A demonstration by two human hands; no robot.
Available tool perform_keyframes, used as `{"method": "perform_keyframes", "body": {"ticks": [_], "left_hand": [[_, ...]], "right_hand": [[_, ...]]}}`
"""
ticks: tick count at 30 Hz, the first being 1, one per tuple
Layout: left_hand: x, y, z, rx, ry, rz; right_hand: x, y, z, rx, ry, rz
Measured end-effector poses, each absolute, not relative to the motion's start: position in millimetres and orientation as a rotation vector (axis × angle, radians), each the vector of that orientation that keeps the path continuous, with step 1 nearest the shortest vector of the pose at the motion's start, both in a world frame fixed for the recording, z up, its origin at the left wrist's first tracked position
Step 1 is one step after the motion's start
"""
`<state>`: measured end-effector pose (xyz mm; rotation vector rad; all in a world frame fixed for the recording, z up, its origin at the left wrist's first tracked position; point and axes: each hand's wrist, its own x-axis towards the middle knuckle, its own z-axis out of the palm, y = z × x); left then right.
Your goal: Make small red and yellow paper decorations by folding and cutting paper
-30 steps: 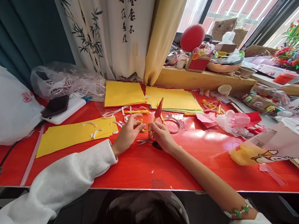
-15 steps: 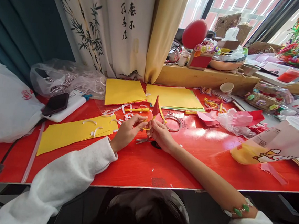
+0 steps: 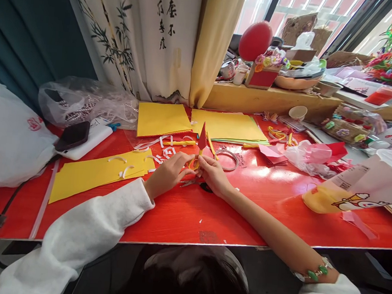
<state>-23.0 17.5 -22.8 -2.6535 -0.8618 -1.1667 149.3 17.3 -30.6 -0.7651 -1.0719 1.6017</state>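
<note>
My right hand pinches the yellow lower end of a red pointed paper piece, whose tip points up. Just below the red point, a curled yellow paper strip shows between my two hands. My left hand has its thumb and fingers closed on that strip; the fingertips are partly hidden. Under the hands lies a pair of scissors, mostly covered. A metal ring rests on the table beyond my right hand.
Yellow paper sheets lie in stacks at the back and as cut strips at left. A phone, white paper scraps, pink paper and a drink cup are spread over the red table.
The red pointed piece has turned upright and shifted slightly left. My left hand has moved a little to the right, with its fingers stretched further over the yellow strip.
</note>
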Motion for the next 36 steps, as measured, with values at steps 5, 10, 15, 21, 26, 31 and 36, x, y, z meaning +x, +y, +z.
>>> {"method": "perform_keyframes", "body": {"ticks": [5,10,15,21,26,31,36], "left_hand": [[-25.9,21.3,-23.9,-2.646,-0.755,-1.081],[-25.4,21.5,-23.5,-2.629,-0.725,-1.049],[-23.7,19.0,-22.6,-2.623,-0.663,-1.076],[-24.0,19.6,-24.1,-2.707,-0.639,-1.075],[-19.5,16.7,-24.1,-2.832,-0.796,-1.309],[-14.8,10.1,-19.9,-2.909,-1.198,-1.450],[-15.0,10.6,-19.5,-2.875,-1.280,-1.469]], "right_hand": [[151.0,18.8,-35.4,-0.795,-1.150,1.615],[151.2,18.8,-37.7,-0.789,-1.184,1.612],[150.7,18.1,-36.8,-0.785,-1.215,1.615],[150.5,16.4,-34.3,-0.804,-1.233,1.606],[150.9,16.2,-34.4,-0.781,-1.197,1.638],[151.2,17.5,-35.9,-0.733,-1.188,1.603],[151.0,18.1,-35.2,-0.731,-1.154,1.605]]}}
